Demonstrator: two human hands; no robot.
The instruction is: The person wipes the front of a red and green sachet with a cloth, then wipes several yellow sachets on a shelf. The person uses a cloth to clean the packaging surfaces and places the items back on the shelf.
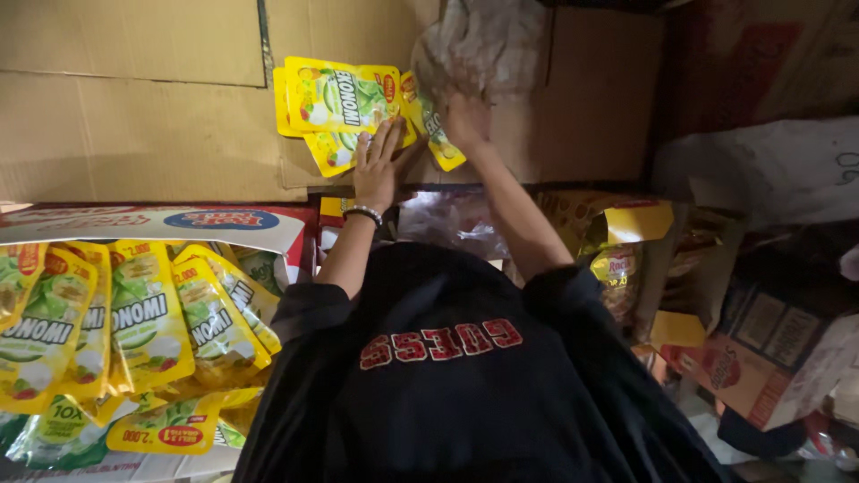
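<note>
Work surface is flattened brown cardboard (pixel 134 116), laid in overlapping sheets across the top half of the view, with a seam running toward 12 o'clock. A small pile of yellow-and-green sachets (pixel 344 103) lies on it at about 12 o'clock from the person's chest. The left hand (pixel 376 165), wearing a beaded bracelet (pixel 362 213), lies flat with fingers spread on the pile's lower edge, pressing rather than gripping. The right hand (pixel 465 121) sits just beside it at 1 o'clock, touching the right-most sachet; whether its fingers close on that sachet cannot be told. The two hands are near each other but not joined. A crumpled clear plastic bag (pixel 483 40) rests just above the right hand. At 8 o'clock an open carton (pixel 152 224) holds many more sachets of the same kind. At 3 to 4 o'clock, well apart, stand stacked cartons and packaged goods (pixel 626 259). Lighting is dim.
</note>
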